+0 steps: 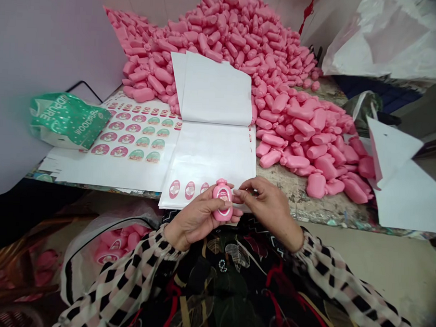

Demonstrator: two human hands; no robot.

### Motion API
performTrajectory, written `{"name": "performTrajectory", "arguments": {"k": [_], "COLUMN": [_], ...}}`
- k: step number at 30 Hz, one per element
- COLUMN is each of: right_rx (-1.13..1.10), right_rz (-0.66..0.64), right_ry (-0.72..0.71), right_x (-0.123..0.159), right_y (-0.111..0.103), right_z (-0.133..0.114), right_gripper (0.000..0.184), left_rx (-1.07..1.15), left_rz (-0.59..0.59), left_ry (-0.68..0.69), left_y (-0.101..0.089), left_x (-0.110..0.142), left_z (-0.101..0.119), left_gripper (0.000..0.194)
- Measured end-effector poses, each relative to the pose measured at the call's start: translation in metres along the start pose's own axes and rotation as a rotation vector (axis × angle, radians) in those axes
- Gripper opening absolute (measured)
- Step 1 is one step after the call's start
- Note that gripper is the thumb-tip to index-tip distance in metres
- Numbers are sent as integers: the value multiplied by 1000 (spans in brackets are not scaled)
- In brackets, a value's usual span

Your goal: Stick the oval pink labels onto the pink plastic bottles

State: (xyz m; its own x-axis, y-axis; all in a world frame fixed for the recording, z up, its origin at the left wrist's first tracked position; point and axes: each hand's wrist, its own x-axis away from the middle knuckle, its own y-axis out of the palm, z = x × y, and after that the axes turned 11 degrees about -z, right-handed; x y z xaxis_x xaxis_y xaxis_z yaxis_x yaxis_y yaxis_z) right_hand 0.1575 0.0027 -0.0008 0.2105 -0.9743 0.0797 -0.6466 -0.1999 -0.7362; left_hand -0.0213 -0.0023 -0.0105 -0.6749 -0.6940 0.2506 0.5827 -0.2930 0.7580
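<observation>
We take this for small packing workshop: heap of pink plastic bottles [240,53] at far side of worn work table [296,198], label sheets [132,140] left, white plastic sack [385,40] far right, bare wall [52,69] left.

The green plastic bag [68,120] says "WOODPURE" in big white letters, and it says it two times. The stickers on the white sticker sheet [132,143] and the label on the pink bottle [222,213] have words too, but they are too small to read.
</observation>
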Motion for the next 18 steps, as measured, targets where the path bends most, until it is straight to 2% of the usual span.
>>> {"name": "performTrajectory", "arguments": {"k": [5, 8, 12, 15, 18], "right_rx": [-242, -371, -509, -456, -236], "right_rz": [27, -5, -1, -25, -68], "right_ry": [23, 35, 58, -26, -141], "right_x": [-2, 1, 0, -5, -13], "right_y": [2, 19, 40, 42, 27], "right_z": [0, -10, -19, -17, -5], "right_gripper": [29, 35, 34, 32, 27], "left_rx": [-92, -190, -302, -318, -328], "left_rz": [-8, -6, -2, 11, 106], "left_ry": [-11, -13, -67, -68, -76], "left_y": [5, 7, 5, 1, -10], "left_x": [-2, -5, -1, 14, 45], "left_z": [-2, -11, -19, -15, -6], "left_gripper": [35, 39, 38, 50, 67]}}
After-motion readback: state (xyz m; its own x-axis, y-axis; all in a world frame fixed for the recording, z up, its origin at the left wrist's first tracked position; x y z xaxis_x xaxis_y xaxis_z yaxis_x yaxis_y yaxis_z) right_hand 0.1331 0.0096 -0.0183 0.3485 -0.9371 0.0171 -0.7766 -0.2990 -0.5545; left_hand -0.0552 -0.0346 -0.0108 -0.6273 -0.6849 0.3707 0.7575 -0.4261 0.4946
